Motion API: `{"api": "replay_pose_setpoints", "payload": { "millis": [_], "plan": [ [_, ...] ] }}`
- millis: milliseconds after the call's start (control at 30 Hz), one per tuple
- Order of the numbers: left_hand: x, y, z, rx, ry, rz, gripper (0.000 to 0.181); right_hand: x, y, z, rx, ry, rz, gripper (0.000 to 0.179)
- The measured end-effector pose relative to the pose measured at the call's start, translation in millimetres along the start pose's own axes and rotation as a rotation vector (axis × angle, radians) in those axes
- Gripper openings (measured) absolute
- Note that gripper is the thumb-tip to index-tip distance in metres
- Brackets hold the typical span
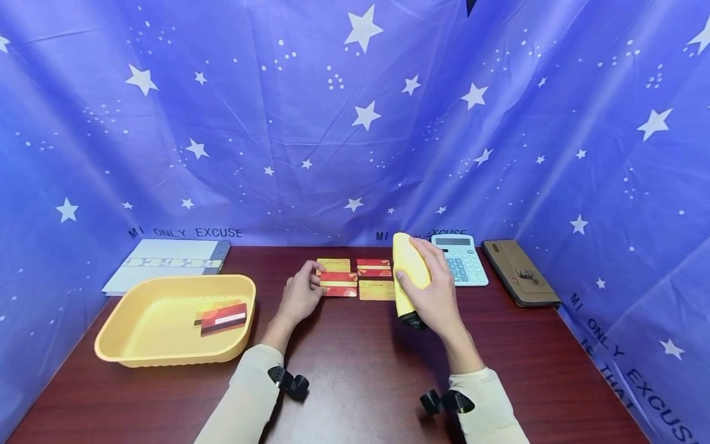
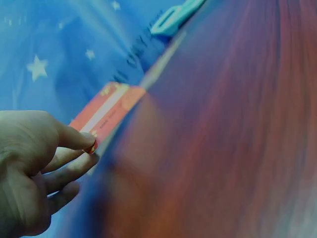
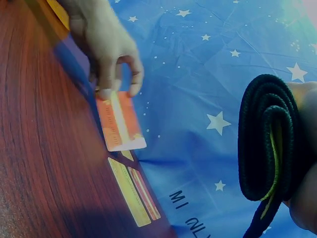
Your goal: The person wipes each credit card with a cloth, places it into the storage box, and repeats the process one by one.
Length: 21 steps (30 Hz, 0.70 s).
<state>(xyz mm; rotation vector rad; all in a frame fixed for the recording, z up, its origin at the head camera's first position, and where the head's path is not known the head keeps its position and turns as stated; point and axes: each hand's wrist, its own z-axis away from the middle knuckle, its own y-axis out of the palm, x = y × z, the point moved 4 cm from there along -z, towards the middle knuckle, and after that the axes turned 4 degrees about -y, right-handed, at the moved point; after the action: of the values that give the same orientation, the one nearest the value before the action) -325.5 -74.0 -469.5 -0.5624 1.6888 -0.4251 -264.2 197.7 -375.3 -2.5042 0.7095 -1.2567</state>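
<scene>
Fingers (image 2: pixel 74 138) of the left hand (image 1: pixel 302 293) pinch a red card (image 1: pixel 339 292) near three more cards (image 1: pixel 377 290) on the table (image 1: pixel 344 364), while the right hand (image 1: pixel 440 293) curls around a folded yellow-and-black cloth (image 1: pixel 407 262). Work looks partway: two cards (image 1: pixel 222 322) lie in the yellow basin (image 1: pixel 155 317), and those four seem left to handle. Capitals on the starry backdrop (image 1: pixel 310 92) read "MI ONLY EXCUSE"; the cards' small print is illegible.

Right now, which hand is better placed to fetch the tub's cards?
Likely the left hand: it's nearer the tub, though pinching a red card; the right hand, farther, grips a yellow bundle.
</scene>
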Motion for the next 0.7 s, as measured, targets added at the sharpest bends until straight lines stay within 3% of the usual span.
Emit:
{"api": "replay_pose_setpoints", "payload": {
  "millis": [133,333,500,700],
  "plan": [
    [-29.1,-8.6,4.0,0.004,0.074,0.132,0.041,-0.4,1.4,1.1,0.000,-0.003,-0.009,0.065],
    [-62.4,-29.4,13.7,-0.011,0.163,0.238,0.041,3.1,7.0,2.2,0.020,-0.021,-0.009,0.066],
    [-73.8,-45.4,24.1,-0.046,0.188,0.285,0.044,7.0,9.4,3.4,0.021,-0.032,-0.008,0.066],
    [-74.0,-55.2,29.3,-0.046,0.154,0.407,0.045,12.3,11.6,4.9,0.028,-0.053,-0.013,0.067]
  ]
}}
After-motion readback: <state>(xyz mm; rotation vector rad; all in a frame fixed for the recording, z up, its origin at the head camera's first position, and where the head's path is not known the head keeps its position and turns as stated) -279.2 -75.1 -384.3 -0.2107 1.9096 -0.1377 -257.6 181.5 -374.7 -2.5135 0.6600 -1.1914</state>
